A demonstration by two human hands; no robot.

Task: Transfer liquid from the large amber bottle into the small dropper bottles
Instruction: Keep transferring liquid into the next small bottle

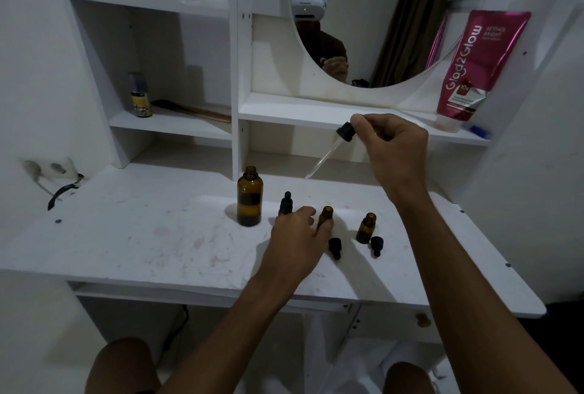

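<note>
The large amber bottle (pixel 250 200) stands uncapped on the white desk (pixel 132 235). My right hand (pixel 390 144) pinches the black bulb of its long glass dropper (pixel 332 148) in the air, the tip slanting down to the left. My left hand (pixel 298 237) grips an open small amber bottle (pixel 325 216) on the desk. Just left of it stands a capped small bottle (pixel 286 204), partly hidden by my fingers. A third small bottle (pixel 366 227) stands open at the right. Two black dropper caps (pixel 335 247) (pixel 376 245) lie in front of the small bottles.
A round mirror (pixel 373 14) and a shelf (pixel 316 114) sit behind the bottles. A pink tube (pixel 474 65) leans at the right of the shelf. A small spray can (pixel 140 95) and a brush (pixel 189 111) rest in the left cubby. A wall socket (pixel 47 167) is at far left.
</note>
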